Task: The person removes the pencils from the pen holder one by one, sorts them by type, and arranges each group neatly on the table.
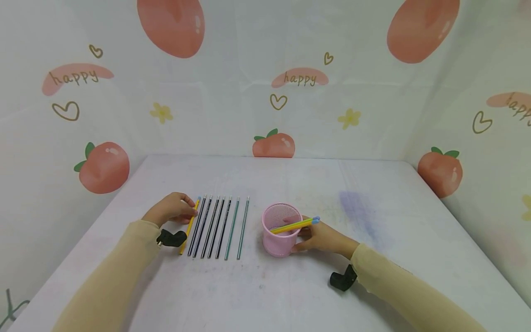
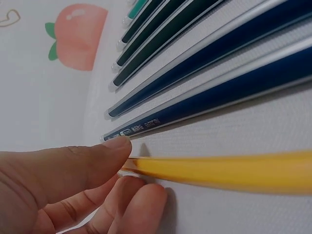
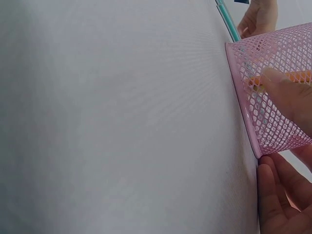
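Observation:
At the left end of a row of pencils, my left hand pinches a yellow pencil near its far end, thumb on top and fingers curled beneath. In the left wrist view the yellow pencil lies close over the white surface. My right hand grips a pink mesh pencil cup from its right side. The cup stands upright, and yellow pencils with blue ends lean out of it to the right. Through the mesh in the right wrist view, my thumb lies against the cup wall.
Several dark pencils lie side by side just right of the yellow one, followed by two green pencils nearer the cup. The white table carries a faint purple stain. A fruit-patterned cloth hangs behind.

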A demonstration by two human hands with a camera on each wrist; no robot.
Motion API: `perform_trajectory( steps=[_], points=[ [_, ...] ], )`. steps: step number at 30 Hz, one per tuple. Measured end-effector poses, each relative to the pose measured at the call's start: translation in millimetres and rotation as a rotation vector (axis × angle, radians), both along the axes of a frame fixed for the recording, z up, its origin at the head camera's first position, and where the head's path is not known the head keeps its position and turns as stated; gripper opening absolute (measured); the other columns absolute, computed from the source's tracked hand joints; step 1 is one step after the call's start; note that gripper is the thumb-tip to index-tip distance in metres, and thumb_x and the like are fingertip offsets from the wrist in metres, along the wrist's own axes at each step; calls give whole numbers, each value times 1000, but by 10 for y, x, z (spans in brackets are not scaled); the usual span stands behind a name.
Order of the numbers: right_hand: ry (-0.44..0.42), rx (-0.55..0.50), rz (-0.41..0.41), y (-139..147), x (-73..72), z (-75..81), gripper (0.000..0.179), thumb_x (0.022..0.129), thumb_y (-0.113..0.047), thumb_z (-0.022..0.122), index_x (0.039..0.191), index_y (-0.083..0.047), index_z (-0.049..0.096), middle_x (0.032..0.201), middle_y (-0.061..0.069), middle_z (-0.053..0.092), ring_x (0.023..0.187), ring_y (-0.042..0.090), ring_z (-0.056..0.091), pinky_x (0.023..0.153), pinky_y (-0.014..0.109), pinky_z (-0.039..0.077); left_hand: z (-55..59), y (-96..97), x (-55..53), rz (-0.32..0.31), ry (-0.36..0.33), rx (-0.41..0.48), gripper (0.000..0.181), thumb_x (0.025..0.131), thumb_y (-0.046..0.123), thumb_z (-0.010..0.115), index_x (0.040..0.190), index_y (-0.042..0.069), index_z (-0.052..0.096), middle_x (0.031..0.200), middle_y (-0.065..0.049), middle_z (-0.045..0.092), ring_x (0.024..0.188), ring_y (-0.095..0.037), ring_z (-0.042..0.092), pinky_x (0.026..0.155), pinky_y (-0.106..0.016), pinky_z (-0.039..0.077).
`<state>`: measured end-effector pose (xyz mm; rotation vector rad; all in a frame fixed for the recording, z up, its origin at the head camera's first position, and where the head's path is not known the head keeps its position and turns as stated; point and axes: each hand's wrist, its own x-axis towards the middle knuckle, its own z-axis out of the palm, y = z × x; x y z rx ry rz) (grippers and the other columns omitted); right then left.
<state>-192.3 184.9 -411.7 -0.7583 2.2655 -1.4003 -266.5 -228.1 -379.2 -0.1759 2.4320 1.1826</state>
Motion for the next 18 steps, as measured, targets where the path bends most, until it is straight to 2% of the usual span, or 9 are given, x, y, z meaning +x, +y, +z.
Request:
perform_trajectory(
  steps=[6, 9, 12, 15, 18],
  points=[
    [0, -22, 19, -1, -9, -10, 73, 79, -13, 80, 143, -3, 45, 141, 16, 50, 124, 33, 55, 103, 34, 47, 61, -43, 0, -39, 39, -6, 36, 86, 7, 69, 114, -7, 50, 81, -4, 66, 63, -9, 60, 61, -22, 56],
    [0, -21, 18, 2, -10, -14, 73, 80, -13, 80, 142, -3, 45, 141, 16, 49, 124, 33, 55, 103, 33, 47, 156, -28, 14, -46, 60, -4, 38, 88, 10, 69, 117, -7, 50, 88, -5, 65, 71, -11, 61, 67, -24, 57],
    [-2, -26, 17, 2, -10, -11, 73, 79, -13, 80, 142, -2, 45, 141, 16, 50, 125, 33, 54, 103, 33, 47, 273, 20, 32, -68, 93, -7, 41, 91, 15, 66, 121, -7, 50, 99, -12, 63, 83, -17, 63, 75, -28, 58],
    [-3, -32, 20, 0, -11, -12, 74, 79, -13, 80, 143, -2, 44, 141, 16, 50, 126, 33, 54, 104, 34, 46, 377, 95, 54, -96, 138, 2, 44, 93, 20, 64, 124, -7, 49, 111, -19, 60, 94, -26, 64, 81, -31, 59],
    [-3, -30, 17, 6, -14, -21, 75, 79, -14, 81, 144, -4, 43, 141, 15, 50, 126, 33, 53, 104, 34, 46, 468, 208, 91, -114, 193, 31, 45, 93, 25, 65, 123, -5, 49, 115, -21, 60, 100, -32, 64, 83, -33, 58]
  ],
)
